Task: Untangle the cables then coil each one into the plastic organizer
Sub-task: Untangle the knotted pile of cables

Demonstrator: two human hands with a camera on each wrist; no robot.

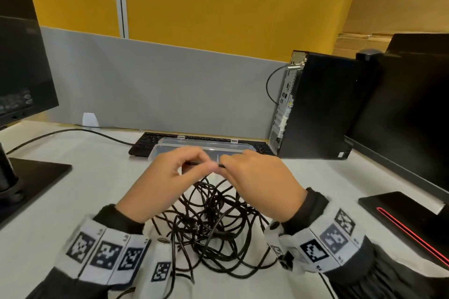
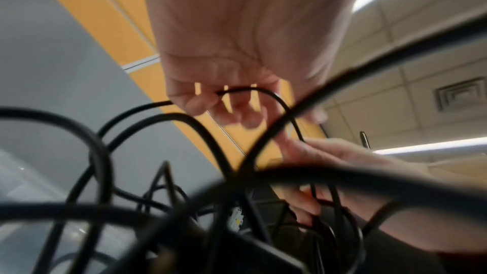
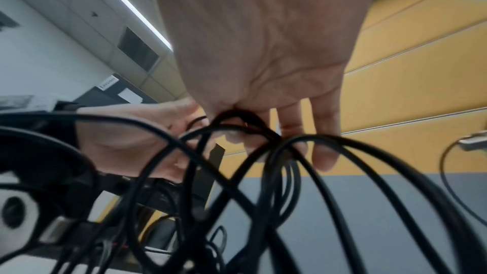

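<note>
On the worktop (image 1: 102,177), left to right:

Far left: a dark monitor (image 1: 21,60) is seen on its black stand base (image 1: 36,177), with a black lead run along the white surface toward the keyboard (image 1: 145,144).

Left hand (image 1: 167,177): raised above the tangle, fingers curled, a thin black strand pinched between thumb and fingertips. In the left wrist view the strand is seen threaded through the curled fingers (image 2: 200,103), so this grip is closed on cable, not released.

Cables (image 1: 211,228): one messy black pile, pretty knotted up, left lying on the worktop between the two wrists, with a few loops pulled up toward the hands. How many separate cables are in there can't be told.

Plastic organizer (image 1: 201,147): a clear shallow box, parked just behind the hands and right in front of the keyboard. What's inside is hidden by the hands.

Right hand (image 1: 260,182): fingertips brought up against the left hand's, the same strand nipped. In the right wrist view several loops are seen gathered at the finger bases (image 3: 287,116), so this grip is clamped on cable too.

Right side: a black desktop tower (image 1: 315,104) is stood upright beside the keyboard, and a second monitor (image 1: 413,109) is placed past it.
</note>
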